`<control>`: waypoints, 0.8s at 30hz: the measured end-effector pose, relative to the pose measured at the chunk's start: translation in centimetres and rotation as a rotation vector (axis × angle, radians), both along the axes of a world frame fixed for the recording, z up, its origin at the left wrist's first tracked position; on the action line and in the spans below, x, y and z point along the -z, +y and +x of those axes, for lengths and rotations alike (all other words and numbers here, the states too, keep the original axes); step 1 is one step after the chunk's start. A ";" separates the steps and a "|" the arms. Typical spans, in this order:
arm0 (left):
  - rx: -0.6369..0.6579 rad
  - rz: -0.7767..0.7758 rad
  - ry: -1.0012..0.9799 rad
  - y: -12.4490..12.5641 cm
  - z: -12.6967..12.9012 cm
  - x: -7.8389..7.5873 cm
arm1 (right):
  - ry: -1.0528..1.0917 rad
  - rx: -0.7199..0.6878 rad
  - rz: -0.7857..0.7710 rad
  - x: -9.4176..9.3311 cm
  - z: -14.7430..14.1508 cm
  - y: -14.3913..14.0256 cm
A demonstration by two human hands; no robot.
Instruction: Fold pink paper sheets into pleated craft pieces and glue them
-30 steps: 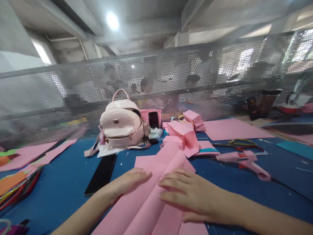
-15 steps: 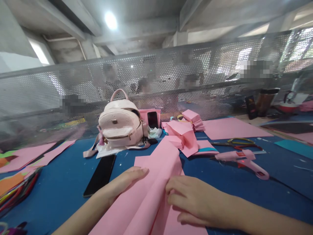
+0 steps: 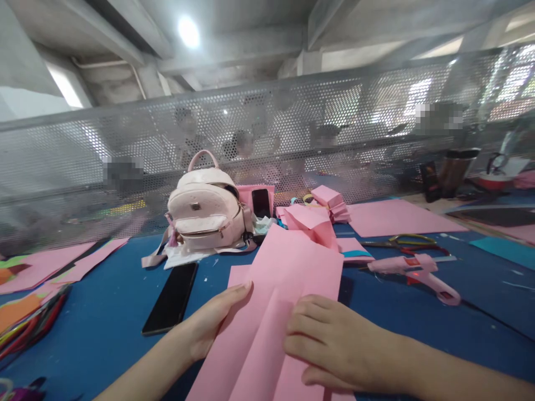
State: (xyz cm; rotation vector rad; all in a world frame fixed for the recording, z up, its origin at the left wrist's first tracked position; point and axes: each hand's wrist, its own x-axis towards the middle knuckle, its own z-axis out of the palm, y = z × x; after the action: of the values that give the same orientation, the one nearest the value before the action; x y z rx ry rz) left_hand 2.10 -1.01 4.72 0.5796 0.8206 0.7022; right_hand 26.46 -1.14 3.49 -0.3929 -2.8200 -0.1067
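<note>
A long pink paper sheet with lengthwise creases lies on the blue table in front of me, its far end raised. My left hand holds its left edge, fingers along the fold. My right hand rests flat on the sheet's right part and presses it down. A second pink sheet lies underneath.
A black phone lies left of my left hand. Behind stand a pale pink backpack, folded pink paper pieces and a large pink sheet. Scissors and a pink glue gun lie at right. A perforated metal screen bounds the table; people sit behind it.
The pink sheet was rolled up over itself and has opened out flatter and wider, its far end lifted. Both hands stayed on it, the right one sliding slightly.
</note>
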 end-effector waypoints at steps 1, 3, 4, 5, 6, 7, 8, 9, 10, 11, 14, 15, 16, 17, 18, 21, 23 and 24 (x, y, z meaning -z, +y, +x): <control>-0.004 0.005 0.001 -0.1 0.0 0.0 | -0.005 0.005 0.006 0.0 0.0 0.0; -0.016 0.010 0.006 -0.1 0.1 0.1 | -0.026 0.009 0.018 0.0 -0.1 -0.1; -0.022 0.013 0.008 -0.1 0.1 0.2 | -0.036 0.007 0.028 -0.1 -0.1 -0.2; -0.025 0.014 0.010 -0.1 0.1 0.3 | -0.043 0.005 0.041 -0.2 -0.2 -0.2; -0.026 0.015 0.012 0.0 0.1 0.4 | -0.048 0.003 0.053 -0.2 -0.2 -0.2; -0.023 0.019 0.012 0.0 0.1 0.5 | -0.050 -0.001 0.060 -0.3 -0.2 -0.3; -0.018 0.025 0.013 0.0 0.0 0.5 | -0.052 -0.004 0.059 -0.4 -0.1 -0.3; -0.011 0.032 0.012 0.1 0.0 0.6 | -0.050 -0.006 0.055 -0.5 -0.1 -0.3; -0.004 0.040 0.012 0.1 -0.1 0.6 | -0.047 -0.010 0.050 -0.5 -0.1 -0.3; 0.004 0.050 0.016 0.1 -0.2 0.6 | -0.041 -0.019 0.046 -0.6 0.0 -0.3; 0.015 0.078 0.083 0.3 -0.4 0.3 | -0.012 -0.047 0.055 -0.5 0.1 -0.2; 0.005 0.097 0.123 0.4 -0.5 0.1 | -0.002 -0.061 0.065 -0.5 0.1 -0.1; -0.004 0.125 0.166 0.6 -0.7 -0.1 | 0.001 -0.075 0.079 -0.5 0.1 0.0; -0.003 0.165 0.205 0.7 -0.9 -0.3 | -0.001 -0.091 0.097 -0.5 0.1 0.0; 0.016 0.215 0.235 0.9 -1.1 -0.4 | -0.011 -0.109 0.117 -0.6 0.1 0.1; 0.143 0.341 0.263 1.7 -1.8 -0.4 | -0.077 -0.153 0.158 -0.8 0.3 0.3; 0.178 0.379 0.256 2.3 -2.5 -0.1 | -0.110 -0.157 0.173 -1.1 0.6 0.4; 0.169 0.392 0.256 2.6 -2.9 0.1 | -0.117 -0.145 0.183 -1.2 0.8 0.5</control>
State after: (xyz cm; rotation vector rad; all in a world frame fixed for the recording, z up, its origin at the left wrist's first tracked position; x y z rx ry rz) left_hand -0.82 1.63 4.64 1.0979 0.8626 0.6439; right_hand 27.29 -0.59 4.66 -0.1452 -2.9095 -0.3647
